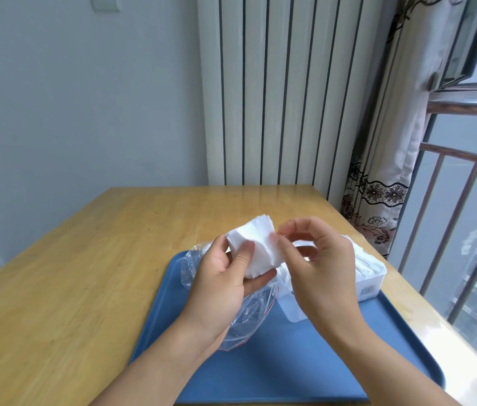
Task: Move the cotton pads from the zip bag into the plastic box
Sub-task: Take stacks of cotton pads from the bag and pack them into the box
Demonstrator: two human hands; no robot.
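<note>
At the centre of the frame, above the blue tray (275,361), the left hand (225,276) holds a stack of white cotton pads (253,244), thumb pressed on the near face and fingers beneath, so the stack stays squared and lifted. The right hand (316,259) meets the stack's right edge with thumb and forefinger closed in a pinch on it, the other fingers curled; in my judgement it is either separating pads or taking the stack for transfer. The clear zip bag (249,312) lies crumpled on the tray below the left hand, appearing largely emptied, though its contents cannot be confirmed. The plastic box (369,273) sits at the tray's right side, largely hidden behind the right hand, with white pads visible inside; its position close to the right hand suits a short carry. The tray rests on a wooden table (85,259).
</note>
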